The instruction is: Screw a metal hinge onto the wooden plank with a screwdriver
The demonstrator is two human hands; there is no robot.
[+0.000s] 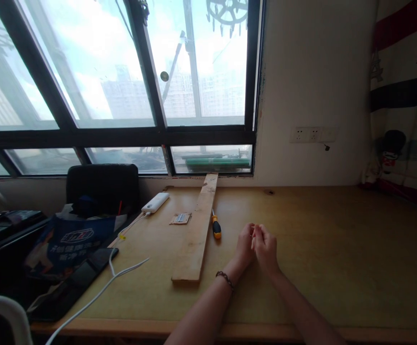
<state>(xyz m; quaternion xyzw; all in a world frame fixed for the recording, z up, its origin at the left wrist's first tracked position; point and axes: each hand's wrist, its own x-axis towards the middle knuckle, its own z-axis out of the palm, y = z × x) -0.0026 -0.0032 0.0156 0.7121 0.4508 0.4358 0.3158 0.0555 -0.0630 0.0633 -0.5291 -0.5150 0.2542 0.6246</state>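
My left hand (244, 243) and my right hand (266, 247) meet above the table, fingers curled together and fingertips touching. Whatever the fingers pinch, if anything, is too small or hidden to make out. Just left of my hands a screwdriver (216, 227) with a yellow and black handle lies beside a long wooden board (194, 239). The board stretches from the window sill side toward me. On its left rests a small flat brownish piece (181, 218) with silvery bits on top.
A white power bank (155, 203) with a white cable (129, 270) sits at the table's left edge. The cable hangs over that edge. Beyond it are a black chair (102, 184) and a blue bag (73, 244). The wall with sockets (313, 134) and window bound the table (337, 268).
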